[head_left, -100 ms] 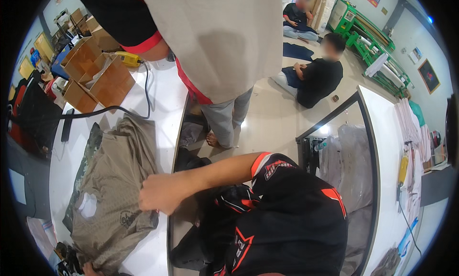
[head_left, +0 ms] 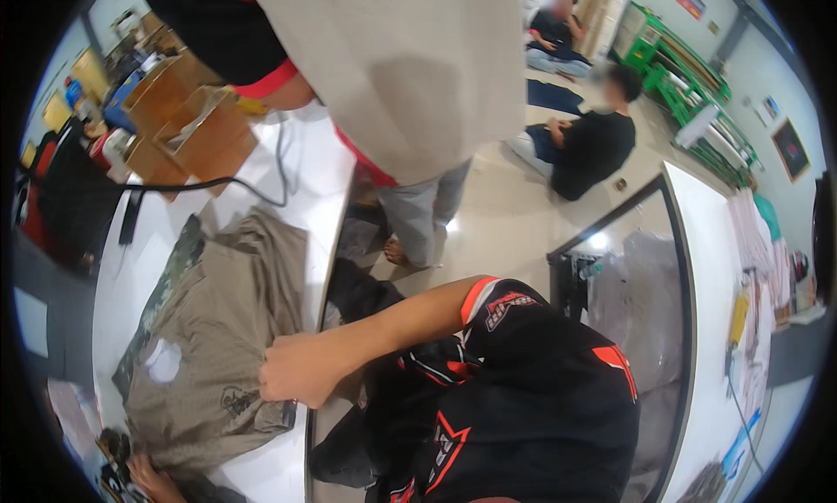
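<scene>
Head view. Right hand (head_left: pixel 301 370): fingers closed, pinching the near edge of the khaki garment (head_left: pixel 209 346). Left hand (head_left: pixel 148 479): barely visible; grip cannot be told. Garment: flat on white table (head_left: pixel 309 198), long axis running away from the fingers. Step judged: folding; next, lift the pinched edge over.

You're in a garment workshop: long white worktables (head_left: pixel 323 180), open brown cardboard boxes (head_left: pixel 187 124), green metal racks (head_left: pixel 689 67), folded khaki fabric (head_left: pixel 218 346) etc.
</scene>
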Tool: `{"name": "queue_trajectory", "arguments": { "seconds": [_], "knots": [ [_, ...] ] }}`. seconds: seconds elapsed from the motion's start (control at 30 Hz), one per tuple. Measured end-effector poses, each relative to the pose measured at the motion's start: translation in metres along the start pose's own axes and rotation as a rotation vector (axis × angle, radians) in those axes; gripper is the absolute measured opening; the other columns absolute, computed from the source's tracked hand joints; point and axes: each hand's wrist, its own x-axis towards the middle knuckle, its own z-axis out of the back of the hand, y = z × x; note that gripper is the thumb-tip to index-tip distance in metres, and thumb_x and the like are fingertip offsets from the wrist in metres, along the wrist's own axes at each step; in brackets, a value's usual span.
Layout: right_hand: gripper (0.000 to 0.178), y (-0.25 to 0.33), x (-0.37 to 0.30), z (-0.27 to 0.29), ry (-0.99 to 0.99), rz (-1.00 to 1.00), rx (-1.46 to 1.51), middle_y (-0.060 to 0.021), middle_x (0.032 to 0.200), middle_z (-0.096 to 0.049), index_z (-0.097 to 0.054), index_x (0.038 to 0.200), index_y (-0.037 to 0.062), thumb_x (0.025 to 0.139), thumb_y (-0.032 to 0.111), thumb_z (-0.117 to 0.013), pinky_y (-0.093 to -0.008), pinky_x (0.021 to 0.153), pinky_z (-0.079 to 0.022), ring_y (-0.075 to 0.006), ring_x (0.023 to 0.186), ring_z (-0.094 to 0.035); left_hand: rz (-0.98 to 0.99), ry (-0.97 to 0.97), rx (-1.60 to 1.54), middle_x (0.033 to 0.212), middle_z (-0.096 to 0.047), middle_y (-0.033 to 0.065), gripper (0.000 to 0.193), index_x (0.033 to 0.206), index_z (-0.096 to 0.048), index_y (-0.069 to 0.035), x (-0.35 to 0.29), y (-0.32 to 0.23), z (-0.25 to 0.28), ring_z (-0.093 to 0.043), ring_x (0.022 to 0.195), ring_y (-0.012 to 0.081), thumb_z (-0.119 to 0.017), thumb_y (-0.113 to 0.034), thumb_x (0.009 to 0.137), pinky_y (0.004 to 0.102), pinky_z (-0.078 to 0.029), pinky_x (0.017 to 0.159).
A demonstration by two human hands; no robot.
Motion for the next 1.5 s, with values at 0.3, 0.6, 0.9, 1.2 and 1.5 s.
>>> {"name": "queue_trajectory", "arguments": {
  "seconds": [0.3,0.6,0.9,1.2,1.5],
  "knots": [
    [0.03,0.024,0.059,0.013,0.334,0.282,0.225,-0.0151,0.091,-0.074,-0.07,0.095,0.0015,0.08,0.025,-0.081,-0.0479,0.075,-0.058,-0.0371,0.089,-0.074,-0.09,-0.635,-0.276,0.117,-0.073,0.0053,0.041,0.106,-0.078,-0.006,0.026,-0.14,0.117,-0.061,0.107,0.0328,-0.064,0.005,0.069,0.044,-0.052,0.091],
    [0.055,-0.003,0.203,0.043,0.058,0.344,0.693,-0.0131,0.123,-0.074,-0.073,0.125,0.0048,0.076,0.019,-0.092,-0.0386,0.089,-0.058,-0.0264,0.108,-0.072,0.005,-0.786,-0.447,0.117,-0.071,0.0092,0.047,0.104,-0.079,-0.003,-0.033,-0.162,0.102,-0.063,0.104,0.0331,-0.067,0.004,0.059,0.0425,-0.056,0.085],
    [0.071,0.016,0.342,0.0,0.348,0.656,0.827,-0.0093,0.136,-0.07,-0.068,0.136,0.0052,0.067,-0.002,-0.088,-0.0345,0.105,-0.051,-0.0203,0.125,-0.063,0.014,-0.862,-0.481,0.111,-0.07,0.0132,0.041,0.097,-0.078,0.0,-0.032,-0.154,0.107,-0.068,0.104,0.0317,-0.073,0.011,0.058,0.0331,-0.059,0.07],
    [0.055,0.032,0.387,0.004,0.457,0.676,0.611,-0.0044,0.103,-0.076,-0.072,0.117,0.0011,0.065,-0.005,-0.088,-0.0318,0.084,-0.053,-0.0139,0.095,-0.067,0.109,-0.766,-0.46,0.11,-0.069,0.0134,0.036,0.096,-0.076,-0.001,-0.034,-0.152,0.125,-0.068,0.104,0.0345,-0.073,0.012,0.063,0.0436,-0.057,0.085],
    [0.034,0.019,0.394,-0.01,0.329,0.633,1.086,-0.0007,0.099,-0.074,-0.072,0.105,0.0014,0.076,-0.006,-0.087,-0.0306,0.086,-0.052,-0.0107,0.092,-0.065,-0.412,0.113,-1.158,0.144,-0.056,0.0129,0.096,0.152,-0.053,-0.015,-0.069,-0.288,0.192,-0.053,0.137,0.0339,-0.095,-0.03,0.067,0.0509,-0.041,0.114]
  ]
}}
